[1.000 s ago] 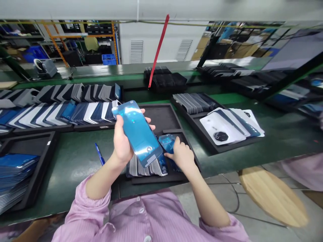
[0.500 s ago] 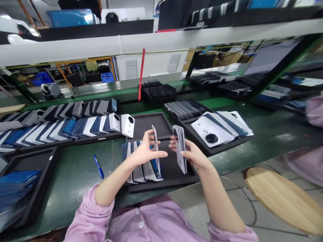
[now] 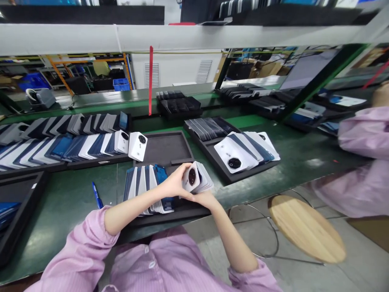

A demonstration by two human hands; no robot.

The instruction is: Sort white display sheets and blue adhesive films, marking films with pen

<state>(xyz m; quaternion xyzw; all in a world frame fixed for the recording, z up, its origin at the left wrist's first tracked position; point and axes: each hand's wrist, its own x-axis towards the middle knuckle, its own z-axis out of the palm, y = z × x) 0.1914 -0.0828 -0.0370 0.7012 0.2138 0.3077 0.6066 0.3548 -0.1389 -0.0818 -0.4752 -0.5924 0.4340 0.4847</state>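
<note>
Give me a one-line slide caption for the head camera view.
Both hands, left and right, hold a fanned stack of white phone back covers over a black tray on the green workbench.

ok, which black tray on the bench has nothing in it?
The black tray straight past the hands, mid-bench: bare foam floor. The trays to its left, right and nearer the person all hold rows of phone back covers.

Factory line, green conveyor belt, trays of phone covers
</note>
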